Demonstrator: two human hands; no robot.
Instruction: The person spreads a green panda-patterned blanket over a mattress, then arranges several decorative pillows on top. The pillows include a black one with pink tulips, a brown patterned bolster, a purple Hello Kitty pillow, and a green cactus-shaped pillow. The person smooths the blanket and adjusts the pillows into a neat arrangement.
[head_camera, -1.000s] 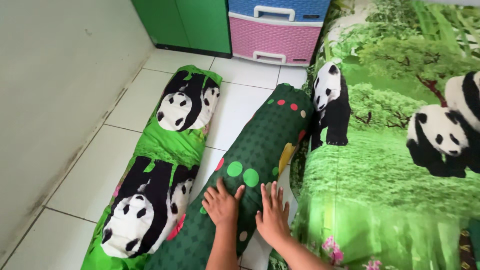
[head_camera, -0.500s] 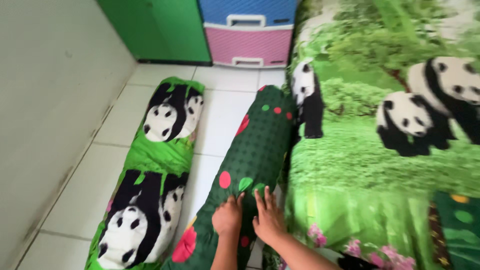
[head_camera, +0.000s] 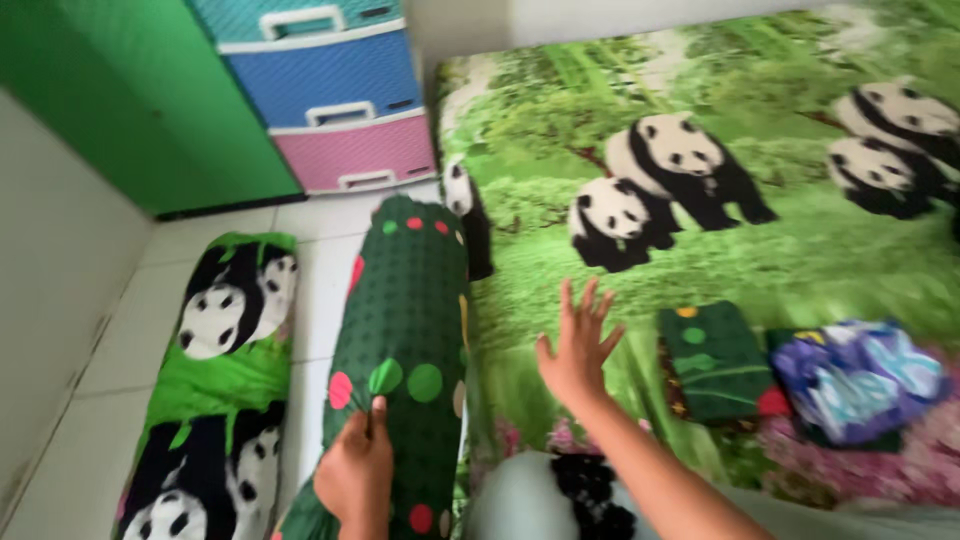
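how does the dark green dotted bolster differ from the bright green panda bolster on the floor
The dark green bolster with coloured dots lies against the edge of the panda-print mattress; the bright green panda-print bolster lies apart, nearer the wall. The left hand pinches the dotted one; nothing touches the panda one. The right hand is spread over the mattress. Both are long fabric cylinders on the white tiled floor.

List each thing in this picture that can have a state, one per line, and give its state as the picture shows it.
Left hand: closed, pinching the dotted bolster's cover.
Right hand: open, fingers spread, over the bed sheet.
Dotted bolster: lying on the floor against the bed.
Panda bolster: lying flat on the floor, untouched.
Drawers: all shut.
Green cloth: folded, on the bed.
Purple cloth: bundled beside it.
Bed sheet: spread out.
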